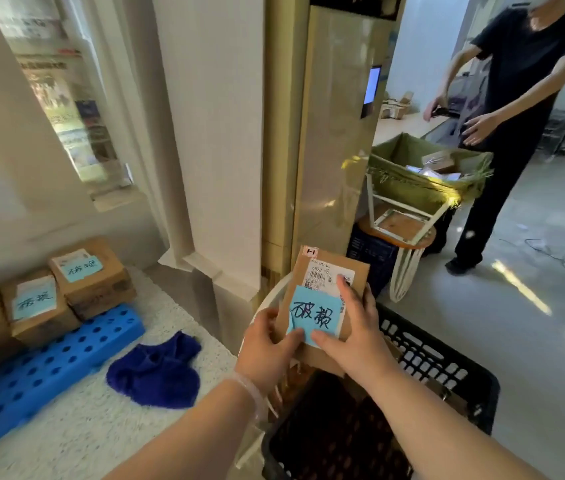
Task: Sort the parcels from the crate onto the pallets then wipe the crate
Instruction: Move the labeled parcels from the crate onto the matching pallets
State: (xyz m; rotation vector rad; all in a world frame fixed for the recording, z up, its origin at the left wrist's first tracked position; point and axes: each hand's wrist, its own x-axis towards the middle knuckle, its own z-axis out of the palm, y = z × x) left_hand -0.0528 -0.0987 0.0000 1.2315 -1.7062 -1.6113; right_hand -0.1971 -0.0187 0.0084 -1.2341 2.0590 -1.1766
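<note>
1. Speckled surface (83, 427): fills the lower left of the frame and carries the pallet and the cloth.
2. Second person (523, 98): upper right, dark clothes, standing behind a green-lined box (423, 181) with both arms reaching out over it.
3. Crate (440, 372): black, perforated walls, lower centre to lower right, just beside the surface's edge. Inside is dark, can't tell the contents.
4. Pallet (49, 362): blue with round holes, at the left edge, long axis running lower left to centre.
5. Boxes (94, 289): three brown ones in a row along the pallet's far side, touching each other, each with a light blue handwritten note on top.
6. Cloth (156, 372): dark blue, crumpled, on the surface just right of the pallet, between it and the crate.
7. Parcel (322, 271): flat brown cardboard, centre frame, held up over the crate's far left corner. Printed face toward the camera, long axis near vertical, top edge leaning slightly right. White barcode label on the upper half.
8. Right hand (353, 334): grips the parcel's right side, thumb on the note's lower edge, index finger straight up across the label, other fingers wrapped behind.
9. Left hand (267, 344): grips the parcel's lower left edge, thumb on the front, fingers hidden behind.
10. Note (312, 317): light blue, black handwriting, on the parcel's lower half, between the two thumbs.
</note>
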